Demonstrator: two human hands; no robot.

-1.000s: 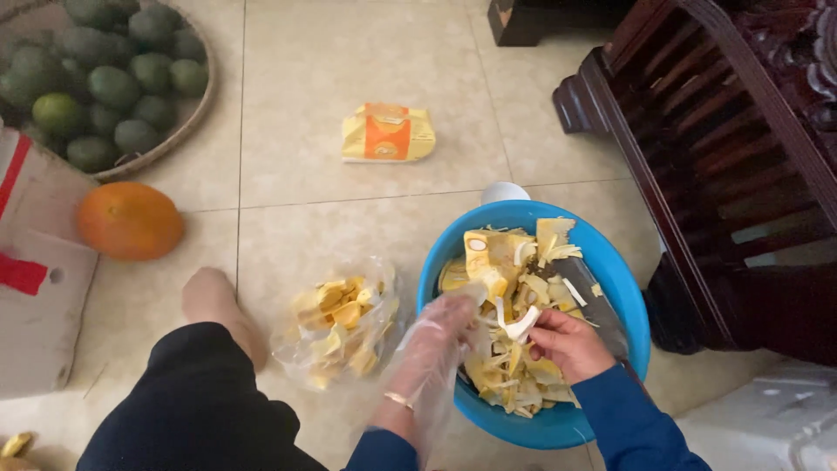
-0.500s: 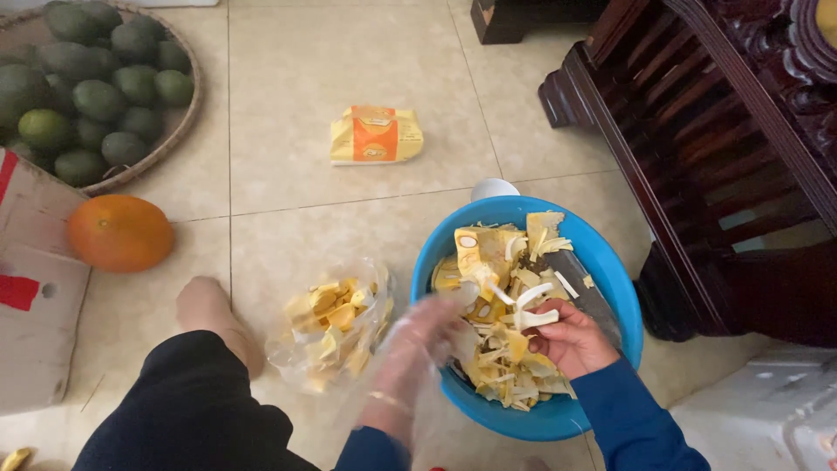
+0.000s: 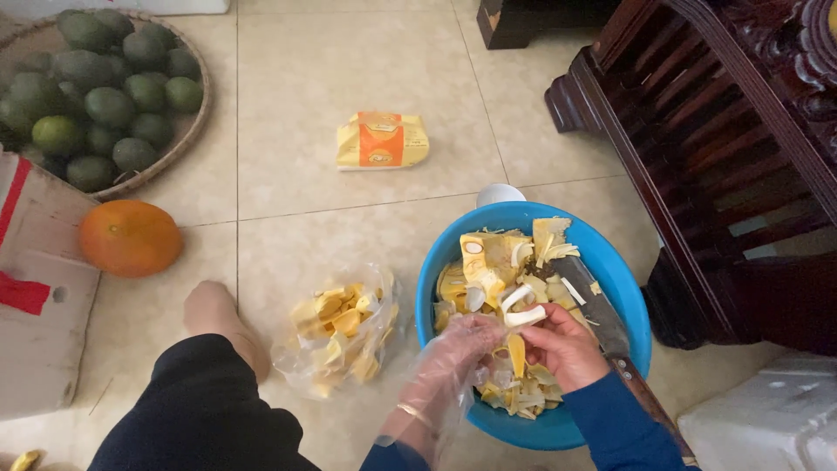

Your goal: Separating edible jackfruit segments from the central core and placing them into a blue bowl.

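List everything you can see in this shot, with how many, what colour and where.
Bowl: one, blue, on the floor at lower right, full of yellow fruit pieces.
Knife: one, dark blade, lying across the bowl's right side.
Plastic bag: one, clear, with yellow fruit pieces inside, left of the bowl.
Packet: one, yellow and orange, on the tiles at centre.
Round fruit: one, orange, on the floor at left.
Basket: one, woven, upper left, holding many green fruits.
Cardboard box: one, brown, left edge.
Wooden furniture: dark, at right.
Left hand: in a clear glove, over the bowl.
Right hand: bare, holding a fruit piece.
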